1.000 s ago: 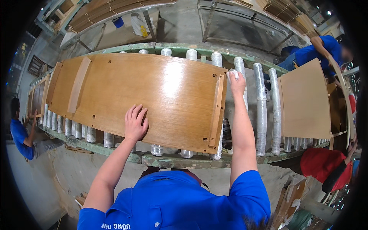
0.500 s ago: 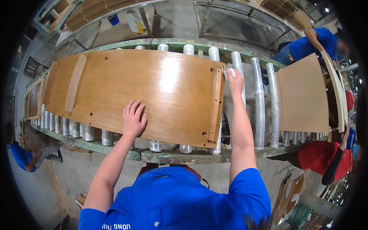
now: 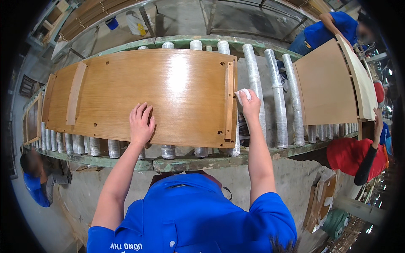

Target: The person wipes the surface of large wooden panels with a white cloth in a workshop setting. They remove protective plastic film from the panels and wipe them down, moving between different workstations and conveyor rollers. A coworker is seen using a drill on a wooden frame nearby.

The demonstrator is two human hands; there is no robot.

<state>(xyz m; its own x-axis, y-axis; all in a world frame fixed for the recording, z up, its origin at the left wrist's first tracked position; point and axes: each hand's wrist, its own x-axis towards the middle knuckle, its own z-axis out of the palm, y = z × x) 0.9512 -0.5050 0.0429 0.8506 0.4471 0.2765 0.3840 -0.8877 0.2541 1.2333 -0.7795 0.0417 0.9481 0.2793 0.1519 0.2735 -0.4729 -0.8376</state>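
A long varnished wooden panel [image 3: 177, 109] lies flat across the conveyor rollers, with light crosswise battens [image 3: 76, 95] near its left end. Along its right end runs a drilled wooden strip [image 3: 229, 101]. My left hand [image 3: 141, 123] rests on the panel's near part, fingers spread and holding nothing. In my right hand [image 3: 250, 104] is a white cloth [image 3: 242, 95], pinched between the fingers against the panel's right edge. The part of the cloth inside my fingers is hidden.
Plastic-wrapped rollers [image 3: 276, 97] sit in a green frame [image 3: 202, 163]. To the right, two people handle a pale cabinet piece [image 3: 322, 84]. Another person [image 3: 36, 181] is low at the left. Wooden boards [image 3: 320, 202] lean near the floor at lower right.
My right hand has slid the cloth along the panel's right edge, from the far corner toward me. My left hand stays on the panel. The view has shifted slightly.
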